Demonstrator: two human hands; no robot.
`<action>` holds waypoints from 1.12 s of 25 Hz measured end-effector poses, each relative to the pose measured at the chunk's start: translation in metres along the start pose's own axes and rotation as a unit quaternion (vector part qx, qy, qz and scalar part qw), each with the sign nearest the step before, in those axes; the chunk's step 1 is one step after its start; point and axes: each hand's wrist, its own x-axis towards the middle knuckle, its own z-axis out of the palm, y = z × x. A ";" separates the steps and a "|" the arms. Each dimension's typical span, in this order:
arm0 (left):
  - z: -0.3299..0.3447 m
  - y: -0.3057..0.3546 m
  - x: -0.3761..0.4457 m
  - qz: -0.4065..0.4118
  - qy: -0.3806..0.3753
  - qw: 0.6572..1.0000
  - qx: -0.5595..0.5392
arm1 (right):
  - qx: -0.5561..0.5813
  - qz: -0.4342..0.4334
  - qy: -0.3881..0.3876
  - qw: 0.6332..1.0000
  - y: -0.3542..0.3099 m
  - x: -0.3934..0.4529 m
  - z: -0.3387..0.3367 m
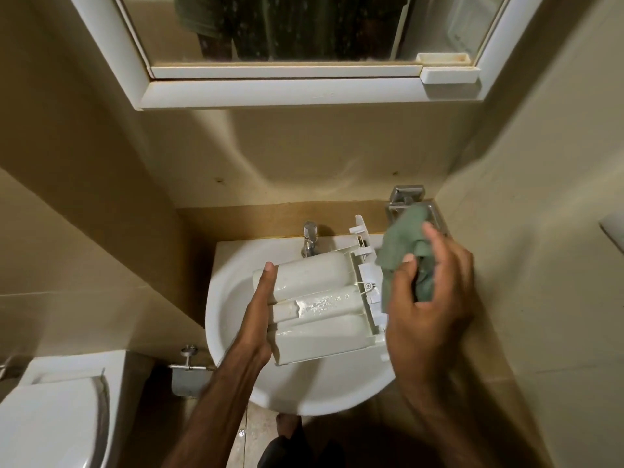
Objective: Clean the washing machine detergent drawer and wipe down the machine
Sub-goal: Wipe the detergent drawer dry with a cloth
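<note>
Drawer: white plastic, three long rounded channels facing me, held in the air over the sink, just in front of the tap.
Orientation: long axis runs left to right, with the right end angled a bit toward the wall. The front panel with its clips is on that right end.
Surface: shiny wet-looking patch on the middle channel.
Left hand: I grip the drawer's left end with my thumb laid straight across the top edge. My fingers are underneath and hidden, so this hand carries it.
Right hand: curled round a bunched green cloth, which I pinch between thumb and fingers.
Cloth position: beside the drawer's right end, its lower edge overlapping the clip panel. I cannot tell whether it actually touches.
Sink: white, round-fronted, wall-mounted, directly below both my hands.
Metal holder: chrome, on the wall behind the cloth, partly covered by it.
Mirror cabinet: white frame, above the sink.
Toilet: lower left, lid down, well apart from the sink.
Valve: chrome, on the wall to the sink's left.
</note>
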 end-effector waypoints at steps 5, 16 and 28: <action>0.015 -0.005 -0.004 0.017 -0.024 0.999 -0.033 | -0.171 -0.157 -0.172 0.957 0.001 -0.034 0.044; 0.031 -0.018 -0.012 -0.003 0.005 1.000 0.021 | -0.141 -0.190 -0.329 0.914 0.001 -0.087 0.083; 0.024 -0.021 -0.001 -0.069 0.058 0.993 -0.070 | -0.239 -0.072 -0.209 0.945 0.039 -0.044 0.066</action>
